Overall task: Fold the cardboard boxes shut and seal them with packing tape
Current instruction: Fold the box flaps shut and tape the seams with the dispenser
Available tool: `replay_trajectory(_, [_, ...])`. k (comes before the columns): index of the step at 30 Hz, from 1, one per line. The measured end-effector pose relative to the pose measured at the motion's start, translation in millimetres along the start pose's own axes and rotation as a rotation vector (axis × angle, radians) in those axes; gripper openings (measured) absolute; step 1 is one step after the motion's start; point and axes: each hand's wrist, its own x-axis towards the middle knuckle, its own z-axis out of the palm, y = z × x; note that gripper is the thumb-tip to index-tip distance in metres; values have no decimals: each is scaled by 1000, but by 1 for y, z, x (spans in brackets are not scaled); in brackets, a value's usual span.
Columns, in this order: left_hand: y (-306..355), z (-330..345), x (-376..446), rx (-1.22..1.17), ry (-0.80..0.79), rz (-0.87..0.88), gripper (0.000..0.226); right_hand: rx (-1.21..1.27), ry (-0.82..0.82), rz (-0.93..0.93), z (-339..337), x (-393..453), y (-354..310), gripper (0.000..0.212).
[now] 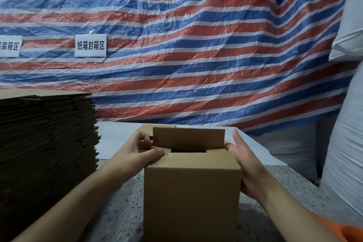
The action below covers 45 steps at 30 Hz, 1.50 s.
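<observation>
A wrinkled red, white and blue striped plastic tarp [196, 49] hangs across the whole background, with two white paper signs [90, 45] printed in black characters fixed to it at the left. A tall stack of flattened brown cardboard sheets [45, 143] stands at the left on the speckled grey stone surface [121, 212], and large white woven sacks [345, 124] rise along the right edge. A white sheet [117, 139] lies on the far part of the surface

The upright brown cardboard box [192, 198] stands on the surface in the middle foreground, between the two arms. Its near flap lies folded flat over the top, its far flap [188, 138] stands upright, and a dark gap shows between them

The left hand [141, 149] has its fingers curled round the box's upper left edge, thumb on the folded top, so this grip is closed on the box. The right hand [245, 161] lies flat against the box's right side, fingers straight, an open grip pressing the wall
</observation>
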Motion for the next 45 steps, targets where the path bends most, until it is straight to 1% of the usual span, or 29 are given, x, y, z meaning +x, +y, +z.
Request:
replay_trajectory(2, [0, 1, 0, -23, 8, -9, 33, -45, -26, -43, -2, -3, -1, 57])
replay_trajectory(5, [0, 1, -1, -64, 5, -13, 45, -97, -74, -60, -6, -2, -1, 61])
replay_trajectory(6, [0, 1, -1, -68, -1, -13, 54, -94, -99, -68, -7, -1, -1, 60])
replay_trajectory(9, [0, -1, 0, -60, -50, 25, 91, -98, -141, -113, -6, -1, -3, 57])
replay_trajectory(10, [0, -1, 0, -65, -67, 58, 95, -98, -142, -137, -6, -1, -4, 59])
replay_trajectory(11, [0, -1, 0, -61, -76, 95, 94, -95, -134, -158, -7, -1, -5, 62])
replay_trajectory(13, [-1, -2, -2, -13, -56, 153, 83, -111, -113, -193, -7, -2, -8, 65])
replay_trajectory(14, [-1, -3, -3, 31, -34, 178, 74, -126, -105, -211, -8, -3, -9, 58])
replay_trajectory(16, [1, -4, -4, 88, -13, 214, 56, -143, -92, -230, -9, -4, -8, 33])
replay_trajectory(17, [2, -4, -5, 92, -13, 218, 49, -152, -84, -231, -9, -3, -7, 25])
replay_trajectory(18, [4, -4, -6, 90, -15, 213, 43, -163, -81, -228, -9, -3, -5, 23])
replay_trajectory(21, [6, -2, -8, 76, -36, 181, 33, -225, -65, -218, -7, -2, -4, 32])
replay_trajectory(22, [6, -3, -8, 76, -41, 175, 25, -250, -52, -222, -8, -1, -4, 33])
replay_trajectory(24, [7, -3, -8, 104, -38, 173, 10, -280, -38, -227, -9, 0, -4, 32])
replay_trajectory(25, [8, -3, -9, 131, -30, 173, 8, -290, -36, -228, -9, 0, -4, 30])
replay_trajectory(29, [19, -2, -10, 275, -11, 121, 8, -311, -31, -235, -10, -1, -5, 26])
replay_trajectory(31, [28, -1, -14, 496, 19, 142, 9, -318, -27, -233, -10, -1, -6, 25])
replay_trajectory(32, [34, 2, -18, 620, 48, 194, 12, -321, -25, -231, -9, -1, -6, 24])
replay_trajectory(34, [43, 12, -30, 738, 99, 353, 25, -327, -23, -222, -9, -1, -7, 25])
replay_trajectory(35, [46, 20, -35, 765, 72, 401, 37, -326, -21, -216, -9, -2, -8, 27])
replay_trajectory(37, [49, 39, -45, 873, -54, 430, 65, -317, -24, -214, -9, -3, -8, 29])
replay_trajectory(38, [48, 48, -47, 942, -95, 436, 74, -317, -28, -218, -9, -3, -9, 31])
replay_trajectory(39, [46, 54, -47, 1004, -113, 444, 78, -319, -30, -220, -9, -4, -9, 33])
replay_trajectory(42, [39, 61, -44, 1148, -86, 525, 77, -332, -34, -219, -9, -4, -9, 43])
replay_trajectory(44, [34, 62, -42, 1162, -60, 544, 77, -328, -36, -219, -10, -3, -9, 45])
replay_trajectory(45, [33, 62, -41, 1158, -54, 553, 76, -319, -34, -217, -10, -2, -9, 43])
